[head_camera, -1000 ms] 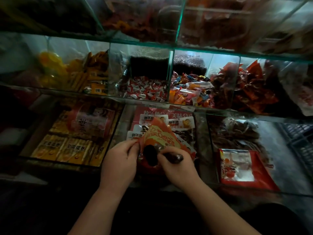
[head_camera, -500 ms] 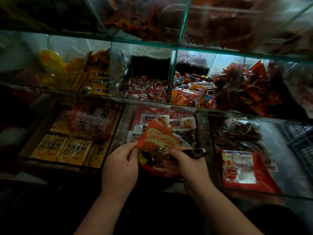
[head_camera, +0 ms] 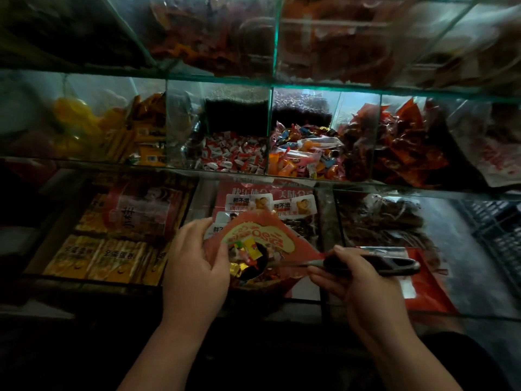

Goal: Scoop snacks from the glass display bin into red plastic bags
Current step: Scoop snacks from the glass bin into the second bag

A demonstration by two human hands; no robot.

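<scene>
Dump step, prob. Pinching red bag (head_camera: 253,221) open w/ L hand (head_camera: 194,261) over front bin (head_camera: 327,215), 6 o'clock; gripping scoop (head_camera: 394,265) w/ R hand (head_camera: 361,283) at bag's 3 o'clock, bowl inside w/ snacks (head_camera: 249,248). Next: tip, withdraw w/o spilling.

At the lower left, flat yellow paper packets with dark lettering (head_camera: 93,258) lie in rows, with a reddish round container with a pale label (head_camera: 141,214) resting on top. On the middle shelf, from left to right, sit blurred yellow rounded pieces (head_camera: 73,117), orange-yellow stick packs (head_camera: 141,134), small red-and-white wrapped sweets (head_camera: 236,153) before a dark granular heap (head_camera: 236,114), bright mixed wrapped candies (head_camera: 301,156), and crumpled red-orange foil packets (head_camera: 406,148). Brown dried pieces (head_camera: 386,221) fill the lower right compartment. A dark plastic lattice crate (head_camera: 496,238) stands at the far right edge. Reddish-brown bagged snacks (head_camera: 211,32) crowd the top shelf.
</scene>
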